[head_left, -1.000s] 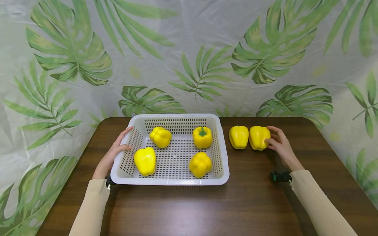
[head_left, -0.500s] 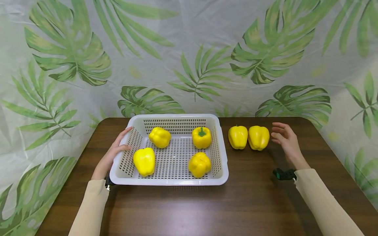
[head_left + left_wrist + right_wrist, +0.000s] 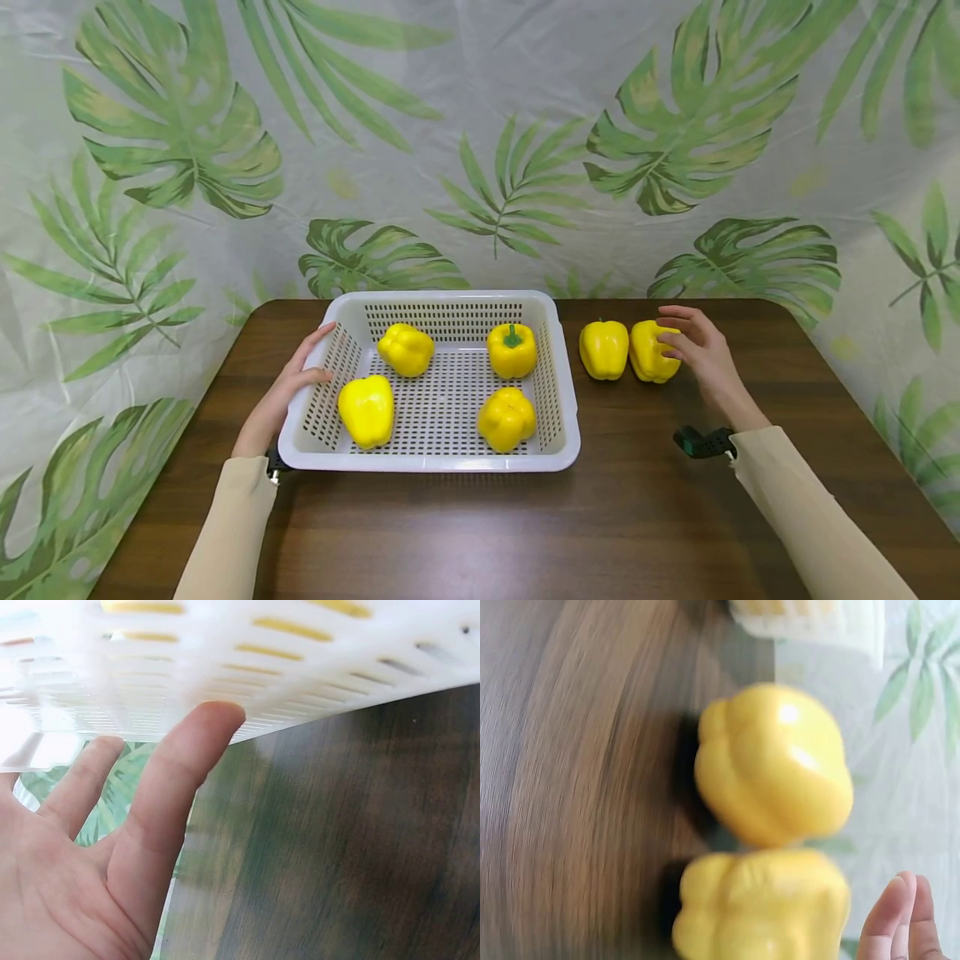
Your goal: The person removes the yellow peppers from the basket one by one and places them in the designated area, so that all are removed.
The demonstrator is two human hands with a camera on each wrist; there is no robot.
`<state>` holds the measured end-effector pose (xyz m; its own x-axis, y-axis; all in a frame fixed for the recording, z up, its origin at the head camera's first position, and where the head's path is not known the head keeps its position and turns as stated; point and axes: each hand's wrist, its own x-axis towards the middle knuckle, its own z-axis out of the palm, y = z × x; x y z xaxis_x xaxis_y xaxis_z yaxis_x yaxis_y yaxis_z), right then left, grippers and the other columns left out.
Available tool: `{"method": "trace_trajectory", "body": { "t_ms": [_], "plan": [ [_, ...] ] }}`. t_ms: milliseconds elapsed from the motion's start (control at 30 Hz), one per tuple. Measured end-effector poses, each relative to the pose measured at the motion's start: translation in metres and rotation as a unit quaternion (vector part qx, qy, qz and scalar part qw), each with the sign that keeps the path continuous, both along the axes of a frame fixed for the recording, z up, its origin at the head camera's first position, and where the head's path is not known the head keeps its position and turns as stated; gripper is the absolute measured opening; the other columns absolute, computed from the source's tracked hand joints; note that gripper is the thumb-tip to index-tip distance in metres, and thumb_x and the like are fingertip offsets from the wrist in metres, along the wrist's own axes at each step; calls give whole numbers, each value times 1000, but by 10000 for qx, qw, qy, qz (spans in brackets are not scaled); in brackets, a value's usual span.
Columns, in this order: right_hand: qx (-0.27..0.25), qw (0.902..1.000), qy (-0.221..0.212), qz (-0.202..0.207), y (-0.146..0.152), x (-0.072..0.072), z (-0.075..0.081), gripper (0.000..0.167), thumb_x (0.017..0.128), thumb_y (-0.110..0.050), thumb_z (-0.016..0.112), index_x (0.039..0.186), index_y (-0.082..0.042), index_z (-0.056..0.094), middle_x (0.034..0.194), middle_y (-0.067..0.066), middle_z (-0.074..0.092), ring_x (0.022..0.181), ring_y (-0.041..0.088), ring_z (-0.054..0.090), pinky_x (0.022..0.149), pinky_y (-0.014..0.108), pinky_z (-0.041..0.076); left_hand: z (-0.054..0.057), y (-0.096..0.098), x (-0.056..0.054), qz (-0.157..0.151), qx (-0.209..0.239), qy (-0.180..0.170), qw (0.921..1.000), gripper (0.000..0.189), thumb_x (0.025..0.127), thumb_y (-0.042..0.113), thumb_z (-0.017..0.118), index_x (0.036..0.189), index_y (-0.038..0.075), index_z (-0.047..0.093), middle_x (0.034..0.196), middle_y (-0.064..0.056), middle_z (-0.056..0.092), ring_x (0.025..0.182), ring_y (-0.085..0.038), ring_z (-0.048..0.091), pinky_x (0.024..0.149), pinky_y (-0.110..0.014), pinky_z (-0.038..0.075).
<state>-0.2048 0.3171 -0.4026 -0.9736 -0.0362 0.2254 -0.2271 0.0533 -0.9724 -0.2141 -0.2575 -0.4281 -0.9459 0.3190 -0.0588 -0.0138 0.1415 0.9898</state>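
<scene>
A white perforated plastic basket (image 3: 426,462) stands left of centre on the table. My left hand (image 3: 281,400) rests at its left side, thumb and fingers extended; in the left wrist view the thumb (image 3: 180,780) lies against the perforated wall. Right of the basket, two yellow bell peppers stand side by side: the left one (image 3: 603,350) and the right one (image 3: 647,354). My right hand (image 3: 708,362) is over the right side of the right pepper, fingers loosely bent and spread from the thumb. In the right wrist view its fingers (image 3: 885,922) appear apart from the pepper.
Inside the basket lie several yellow bell peppers, one with a green stem (image 3: 512,337) facing up. The brown wooden table (image 3: 480,533) reaches back to a leaf-patterned cloth (image 3: 510,167). Dark wrist straps (image 3: 703,442) sit below both hands.
My right hand was touching the right pepper, drew away to the right, and has come back left over the pepper's edge. The left hand and basket stay put.
</scene>
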Motion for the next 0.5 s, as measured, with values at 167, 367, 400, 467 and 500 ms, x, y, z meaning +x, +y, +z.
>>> {"method": "trace_trajectory", "body": {
  "t_ms": [167,367,400,467,500],
  "plan": [
    [404,9991,-112,114,-18,0,5,37,98,-9,53,133,-2,47,120,7,54,98,14,58,77,20,50,-2,-1,-1,-15,13,14,10000,71,92,9,43,152,35,15,156,-14,5,128,-50,27,84,-62,44],
    [546,9979,-135,317,-37,-1,11,38,98,-14,53,133,-1,46,123,14,53,98,19,59,80,24,51,-1,-1,-1,9,-8,41,10000,71,92,8,43,152,34,16,156,-14,6,128,-50,28,84,-61,44],
    [582,9976,-155,340,-40,-1,12,38,98,-14,53,133,-1,46,124,16,52,99,20,59,81,24,51,-1,-1,-1,8,-14,42,10000,71,92,8,43,152,34,15,156,-14,6,128,-50,28,84,-61,45],
    [640,9970,-194,400,-46,-2,15,36,98,-12,52,132,-3,47,125,22,50,100,23,59,81,24,50,0,-1,-1,14,-30,38,10000,71,92,9,43,152,34,15,156,-14,5,128,-50,28,84,-61,45],
    [643,9966,-229,453,-50,-2,17,36,98,-12,51,133,-2,46,126,24,48,100,25,59,81,24,50,0,-1,-1,23,-45,42,10000,71,92,9,43,152,34,15,156,-14,6,128,-50,28,84,-60,45]
  ]
}}
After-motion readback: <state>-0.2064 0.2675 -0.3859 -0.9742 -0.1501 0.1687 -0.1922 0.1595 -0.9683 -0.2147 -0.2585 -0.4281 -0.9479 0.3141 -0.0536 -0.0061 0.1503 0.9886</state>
